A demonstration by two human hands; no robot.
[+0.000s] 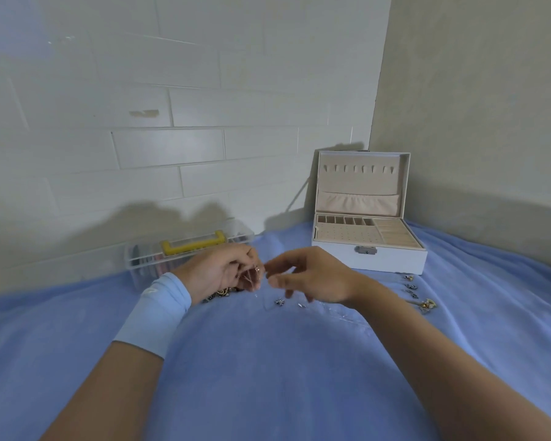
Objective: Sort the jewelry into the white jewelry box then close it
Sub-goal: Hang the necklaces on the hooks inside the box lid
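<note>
Left hand (220, 272): fingers curled, pinching a thin chain (254, 278) that hangs from the fingertips just above the blue cloth (268, 377). A light blue wristband (155, 313) sits on that wrist.

Right hand (312, 278): raised off the cloth, fingers loosely bent and spread, thumb and forefinger apart and holding nothing. Its fingertips are just beside the chain. Contact with the chain cannot be confirmed. The two hands are close together but not joined.

White jewelry box (368, 259): stands at the far right of the table, in the corner where the two walls meet, well apart from both hands. The lid (363, 183) is upright and open, its top edge near the tiled wall. The compartments in the tray look unfilled as far as the view shows. The front latch faces the person.

Loose jewelry: a small heap (220, 293) lies under the left hand. Two small pieces (279, 301) lie on the cloth below the right hand. A short row of pieces (412, 286) lies just in front of the box's right front corner, ending in a gold-coloured piece (427, 303).

Clear plastic case (140, 265) with a yellow handle (193, 245): lies behind the left hand, against the tiled wall.

Open room: bare cloth runs from the right hand to the box front, and across the whole near half of the table between the forearms.
</note>
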